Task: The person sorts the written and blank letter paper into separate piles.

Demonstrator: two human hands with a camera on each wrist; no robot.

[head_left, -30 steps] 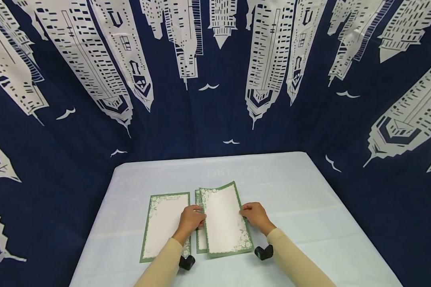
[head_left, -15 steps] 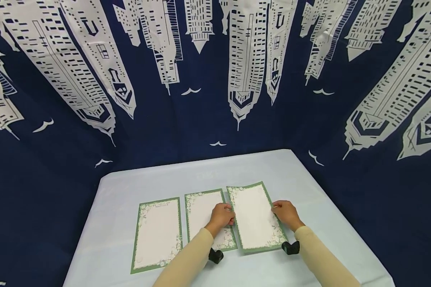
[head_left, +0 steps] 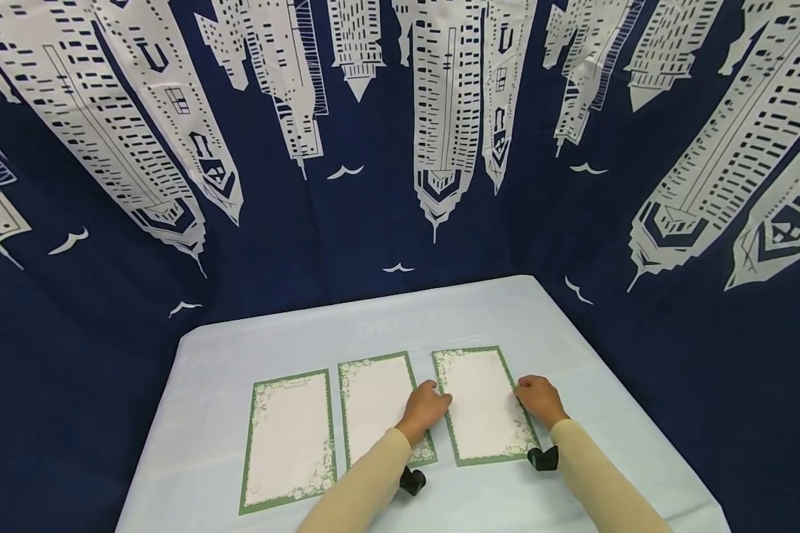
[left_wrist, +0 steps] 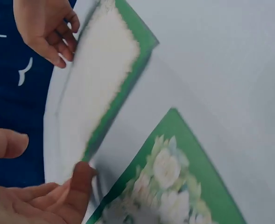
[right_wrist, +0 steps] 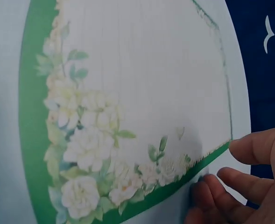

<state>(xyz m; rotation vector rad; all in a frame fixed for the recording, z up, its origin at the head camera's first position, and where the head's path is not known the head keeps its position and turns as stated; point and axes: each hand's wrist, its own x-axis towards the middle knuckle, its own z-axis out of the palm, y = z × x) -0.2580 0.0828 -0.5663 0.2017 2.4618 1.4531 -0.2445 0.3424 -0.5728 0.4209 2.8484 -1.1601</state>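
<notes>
Three white paper sheets with green floral borders lie side by side. My left hand [head_left: 427, 409] reaches across the middle sheet [head_left: 375, 400] to the left edge of the right sheet [head_left: 483, 403]. In the left wrist view its thumb stands well apart from its fingers [left_wrist: 81, 182], whose tips are right at that sheet's green edge. My right hand [head_left: 540, 398] is at the same sheet's right edge. Seen from the right wrist, the thumb [right_wrist: 251, 147] meets the border while the loosely bent fingers [right_wrist: 244, 184] lie just outside it. The left sheet [head_left: 288, 440] is untouched.
A white cloth covers the table [head_left: 607, 444]. Dark blue fabric [head_left: 347, 244] printed with white buildings and birds hangs behind and around it. Black wrist devices sit under both forearms, the left one [head_left: 412, 481] near the middle sheet, the right one [head_left: 543, 459] at the right sheet's corner.
Both hands carried the top sheet rightward off the middle one and laid it flat. The fingers have since loosened at its edges. The head view has also turned.
</notes>
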